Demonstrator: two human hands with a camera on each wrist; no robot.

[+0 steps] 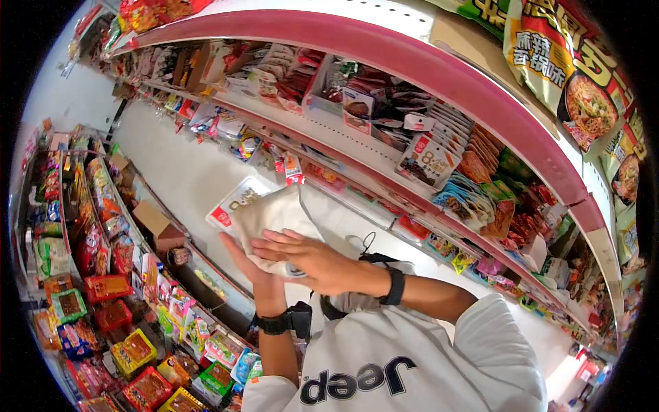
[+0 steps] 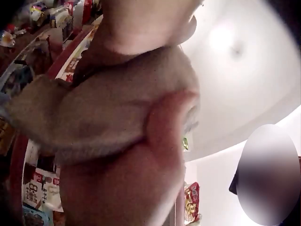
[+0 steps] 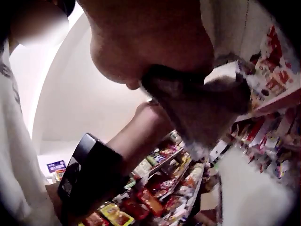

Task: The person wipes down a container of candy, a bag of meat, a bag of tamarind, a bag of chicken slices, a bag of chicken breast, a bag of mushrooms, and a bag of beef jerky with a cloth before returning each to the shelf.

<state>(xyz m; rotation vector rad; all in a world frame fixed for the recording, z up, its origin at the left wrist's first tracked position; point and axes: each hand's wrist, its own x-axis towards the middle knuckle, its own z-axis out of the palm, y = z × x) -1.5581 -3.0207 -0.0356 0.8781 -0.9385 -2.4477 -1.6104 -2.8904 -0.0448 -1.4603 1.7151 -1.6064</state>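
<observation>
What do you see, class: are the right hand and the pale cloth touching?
Touching. In the head view, the right hand rests its fingers across the upper side of the pale cloth, with no visible gap.

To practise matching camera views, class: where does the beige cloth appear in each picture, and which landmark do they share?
Head: beige cloth, just left of centre.
Left wrist: beige cloth, left of centre.
Right wrist: beige cloth, shadowed, right of centre.
Shared landmark: packet-filled shelves.
</observation>
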